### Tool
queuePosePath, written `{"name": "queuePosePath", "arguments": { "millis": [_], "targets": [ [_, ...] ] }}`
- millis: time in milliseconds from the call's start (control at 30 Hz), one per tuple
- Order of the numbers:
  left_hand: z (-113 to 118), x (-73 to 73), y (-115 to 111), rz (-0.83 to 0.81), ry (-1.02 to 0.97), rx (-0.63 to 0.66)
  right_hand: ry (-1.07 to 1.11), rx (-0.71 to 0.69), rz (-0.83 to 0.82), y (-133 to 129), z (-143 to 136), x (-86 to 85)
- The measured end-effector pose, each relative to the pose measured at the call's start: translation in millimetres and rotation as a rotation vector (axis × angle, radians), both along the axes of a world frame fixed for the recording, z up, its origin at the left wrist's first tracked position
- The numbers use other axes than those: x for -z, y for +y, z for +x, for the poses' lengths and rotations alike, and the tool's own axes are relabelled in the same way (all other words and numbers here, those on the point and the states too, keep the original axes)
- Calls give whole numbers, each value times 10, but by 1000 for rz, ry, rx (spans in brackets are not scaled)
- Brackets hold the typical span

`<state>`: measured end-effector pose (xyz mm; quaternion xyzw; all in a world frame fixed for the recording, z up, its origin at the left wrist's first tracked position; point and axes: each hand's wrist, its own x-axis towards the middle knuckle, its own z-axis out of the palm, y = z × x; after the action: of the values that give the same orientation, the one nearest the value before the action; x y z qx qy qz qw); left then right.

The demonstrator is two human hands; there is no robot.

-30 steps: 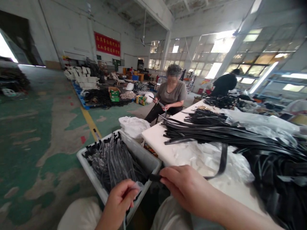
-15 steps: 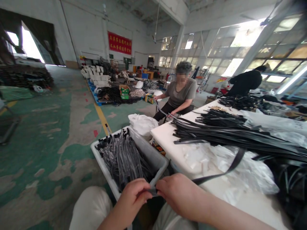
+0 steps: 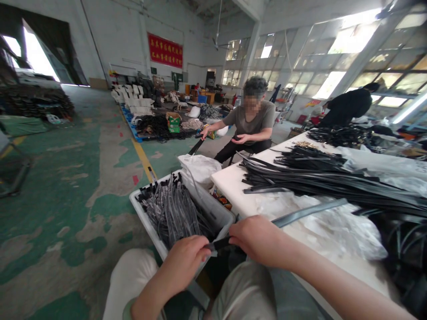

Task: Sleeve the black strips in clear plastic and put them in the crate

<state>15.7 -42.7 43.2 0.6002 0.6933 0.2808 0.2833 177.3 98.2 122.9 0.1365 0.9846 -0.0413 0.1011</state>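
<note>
Black, flat and glossy, the long strap (image 3: pixel 300 214) is pinched at its end by both hands, left (image 3: pixel 187 262) and right (image 3: pixel 256 238).

Both forearms reach forward from the bottom edge, above the knees. The left hand (image 3: pixel 187 260) is curled knuckles-up, fingers folded into a loose fist, thumb tip pressed forward toward the other hand. The right hand (image 3: pixel 258 238) sits just beside it, slightly higher, fingers bent and closed in a pinch, it seems; its fingertips are hidden beneath the knuckles.
</note>
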Motion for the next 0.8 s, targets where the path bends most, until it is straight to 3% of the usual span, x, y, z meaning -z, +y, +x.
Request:
{"name": "queuePosePath", "arguments": {
  "millis": [67, 133, 267, 333, 400, 500, 567, 800],
  "targets": [
    [79, -52, 45, 32, -23, 5, 41, -70, -8, -82, -81, 11],
    [3, -79, 30, 52, -18, 7, 64, -90, -28, -68, -77, -36],
    [-469, -86, -119, 64, 45, -110, 71, 61, -53, 194, 102, -328],
    [-599, -128, -141, 63, 22, -109, 100, 105, -56, 268, 126, -465],
    [-540, -219, -76, 93, -31, -38, 108, 74, -38, 211, 36, -517],
    [-287, -370, 90, 171, -117, 89, 66, -48, 6, -2, -190, -464],
    [-237, -416, 134, 192, -131, 121, 61, -79, 14, -63, -249, -435],
    [-804, -355, -47, 115, -57, -16, 169, 85, 0, 339, 67, -726]
  ]
}}
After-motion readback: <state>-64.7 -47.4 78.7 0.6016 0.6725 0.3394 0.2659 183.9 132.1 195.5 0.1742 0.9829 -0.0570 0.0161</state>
